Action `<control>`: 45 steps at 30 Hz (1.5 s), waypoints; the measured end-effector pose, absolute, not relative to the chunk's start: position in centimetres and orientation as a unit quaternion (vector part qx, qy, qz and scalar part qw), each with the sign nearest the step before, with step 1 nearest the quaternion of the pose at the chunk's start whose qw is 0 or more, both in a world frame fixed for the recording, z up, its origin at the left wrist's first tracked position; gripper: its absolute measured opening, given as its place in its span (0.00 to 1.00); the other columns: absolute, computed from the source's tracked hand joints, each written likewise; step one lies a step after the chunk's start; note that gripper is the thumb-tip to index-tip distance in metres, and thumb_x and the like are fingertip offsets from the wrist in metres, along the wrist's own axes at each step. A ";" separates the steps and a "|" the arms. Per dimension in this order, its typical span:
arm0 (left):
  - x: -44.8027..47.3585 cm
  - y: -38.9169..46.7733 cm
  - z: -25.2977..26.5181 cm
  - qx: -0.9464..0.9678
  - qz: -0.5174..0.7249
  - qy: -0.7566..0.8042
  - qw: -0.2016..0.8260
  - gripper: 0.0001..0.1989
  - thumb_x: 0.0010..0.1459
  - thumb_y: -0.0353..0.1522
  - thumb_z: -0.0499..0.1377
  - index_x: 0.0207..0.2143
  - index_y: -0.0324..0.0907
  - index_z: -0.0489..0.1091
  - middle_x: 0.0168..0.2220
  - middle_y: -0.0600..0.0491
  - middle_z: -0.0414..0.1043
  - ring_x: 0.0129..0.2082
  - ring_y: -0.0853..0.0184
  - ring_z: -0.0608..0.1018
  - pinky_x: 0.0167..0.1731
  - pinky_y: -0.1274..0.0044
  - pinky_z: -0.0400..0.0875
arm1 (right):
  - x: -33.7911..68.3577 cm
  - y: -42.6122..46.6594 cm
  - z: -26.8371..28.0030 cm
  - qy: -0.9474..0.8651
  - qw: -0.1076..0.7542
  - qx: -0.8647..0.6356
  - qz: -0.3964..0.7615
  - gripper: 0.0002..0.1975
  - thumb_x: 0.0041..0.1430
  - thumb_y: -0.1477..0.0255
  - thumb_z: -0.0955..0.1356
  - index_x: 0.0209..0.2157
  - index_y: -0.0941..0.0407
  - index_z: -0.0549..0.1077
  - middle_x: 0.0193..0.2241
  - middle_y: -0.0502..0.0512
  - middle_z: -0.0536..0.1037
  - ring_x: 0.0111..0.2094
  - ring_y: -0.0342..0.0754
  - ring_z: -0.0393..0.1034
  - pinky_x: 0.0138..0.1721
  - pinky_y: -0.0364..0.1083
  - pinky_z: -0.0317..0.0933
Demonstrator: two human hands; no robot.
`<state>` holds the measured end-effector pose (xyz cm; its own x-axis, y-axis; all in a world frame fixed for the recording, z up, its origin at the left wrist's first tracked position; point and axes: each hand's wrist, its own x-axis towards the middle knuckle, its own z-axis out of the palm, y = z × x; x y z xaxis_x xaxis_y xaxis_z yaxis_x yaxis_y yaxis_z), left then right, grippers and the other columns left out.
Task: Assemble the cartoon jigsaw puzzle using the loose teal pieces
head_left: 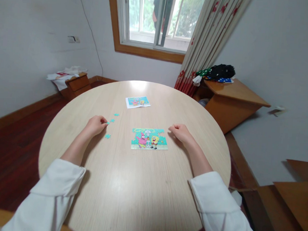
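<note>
My left hand (96, 125) is closed, with a small turquoise jigsaw piece (107, 123) pinched at its fingertips. Beside it lie loose turquoise pieces: one (113, 120) just past the fingers, another (116, 115) farther back and a third (108, 136) nearer to me. A partly joined jigsaw puzzle (149, 140) with cartoon figures lies flat right of the middle, gaps showing along its left and upper-right edges. Near the puzzle's upper-right corner, my right hand (180, 132) rests with its fingers curled in, apart from the puzzle. Nothing shows in it.
On the round wooden table (127, 191), a printed picture sheet (138, 102) lies behind the puzzle. Clothes (220, 72) are heaped on a brown cabinet (234, 94) at the right, by the curtain (204, 34). A small wooden stand (78, 82) with papers is at the back left.
</note>
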<state>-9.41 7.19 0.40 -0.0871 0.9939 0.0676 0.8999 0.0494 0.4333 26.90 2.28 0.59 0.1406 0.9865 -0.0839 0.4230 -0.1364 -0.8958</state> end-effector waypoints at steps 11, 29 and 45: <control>-9.2 6.8 0.6 0.655 0.262 0.691 0.158 0.03 0.46 0.31 0.60 0.26 0.41 0.70 0.27 0.51 0.74 0.29 0.63 0.75 0.32 0.75 0.65 | 26.6 2.0 1.0 -0.532 0.370 -0.664 0.372 0.09 0.42 0.68 0.63 0.15 0.56 0.58 0.12 0.43 0.56 0.17 0.37 0.47 0.20 0.41 0.39; -5.1 4.5 2.6 0.429 0.457 0.514 0.586 0.05 0.51 0.26 0.60 0.27 0.38 0.64 0.26 0.48 0.77 0.27 0.65 0.80 0.38 0.68 0.75 | 26.3 1.9 1.4 -0.542 0.365 -0.659 0.372 0.09 0.43 0.69 0.62 0.16 0.55 0.57 0.12 0.43 0.56 0.17 0.37 0.47 0.20 0.41 0.39; -2.4 3.1 2.3 0.583 0.326 0.494 0.557 0.10 0.43 0.34 0.64 0.27 0.37 0.69 0.17 0.54 0.68 0.18 0.71 0.70 0.21 0.77 0.61 | 25.8 2.1 1.7 -0.542 0.370 -0.658 0.370 0.09 0.42 0.70 0.63 0.15 0.56 0.58 0.13 0.44 0.57 0.17 0.37 0.48 0.21 0.41 0.41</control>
